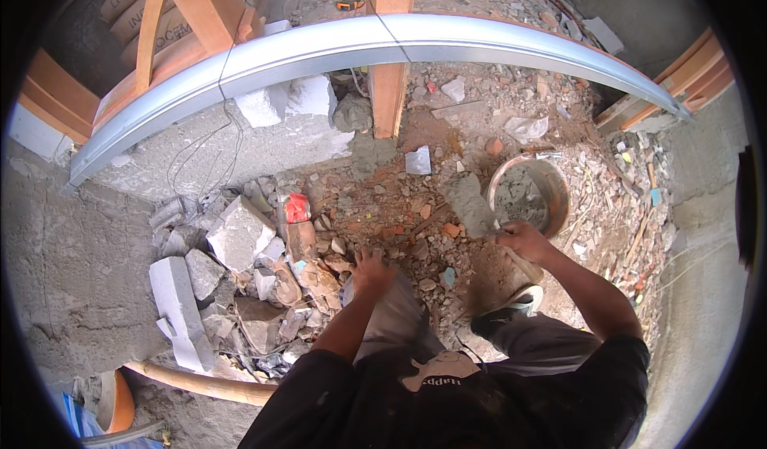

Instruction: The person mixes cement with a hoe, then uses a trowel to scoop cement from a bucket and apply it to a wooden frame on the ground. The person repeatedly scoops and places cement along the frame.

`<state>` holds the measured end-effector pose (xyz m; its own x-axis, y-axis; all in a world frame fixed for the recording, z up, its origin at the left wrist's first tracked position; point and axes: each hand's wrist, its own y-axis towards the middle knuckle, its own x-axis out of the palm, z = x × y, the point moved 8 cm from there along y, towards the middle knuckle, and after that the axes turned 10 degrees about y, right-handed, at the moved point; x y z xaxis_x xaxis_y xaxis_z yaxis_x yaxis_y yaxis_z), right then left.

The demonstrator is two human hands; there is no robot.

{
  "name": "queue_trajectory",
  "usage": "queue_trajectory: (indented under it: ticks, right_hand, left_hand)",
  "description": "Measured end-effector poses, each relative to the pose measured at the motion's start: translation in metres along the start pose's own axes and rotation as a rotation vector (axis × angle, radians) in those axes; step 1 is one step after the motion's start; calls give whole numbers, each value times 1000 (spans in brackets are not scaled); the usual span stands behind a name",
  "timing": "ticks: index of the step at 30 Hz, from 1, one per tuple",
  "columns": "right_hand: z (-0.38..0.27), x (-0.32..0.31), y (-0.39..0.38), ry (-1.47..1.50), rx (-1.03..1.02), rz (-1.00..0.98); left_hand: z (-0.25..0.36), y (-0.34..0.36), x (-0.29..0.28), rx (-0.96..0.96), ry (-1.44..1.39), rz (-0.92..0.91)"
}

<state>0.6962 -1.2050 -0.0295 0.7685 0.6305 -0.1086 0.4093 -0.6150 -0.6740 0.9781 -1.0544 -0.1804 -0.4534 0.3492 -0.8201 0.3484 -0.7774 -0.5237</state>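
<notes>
My right hand [523,239] grips the handle of a trowel [470,203] whose blade carries a lump of grey mortar. The blade hangs just left of a round orange pan [554,184] with wet mortar in it. My left hand [372,271] rests on my left knee, fingers spread, holding nothing. Rubble and brick chips lie on the ground in front of it.
A curved metal rail [335,48] crosses the top, with wooden posts [389,89] behind it. Broken grey blocks [238,233] and a red packet [296,208] lie at the left. Rough concrete walls [64,265] flank both sides. A wooden pole [200,383] lies at the lower left.
</notes>
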Motion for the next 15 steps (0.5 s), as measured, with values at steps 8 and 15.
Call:
queue_trajectory:
  ticks: [8,15]
  right_hand:
    - [-110,152,90,319,-31,-319]
    - [-135,170,152,547,35,-502]
  left_hand:
    - [7,-2,2,-33,-41,-1]
    - [10,-2,2,-28,-62,-10]
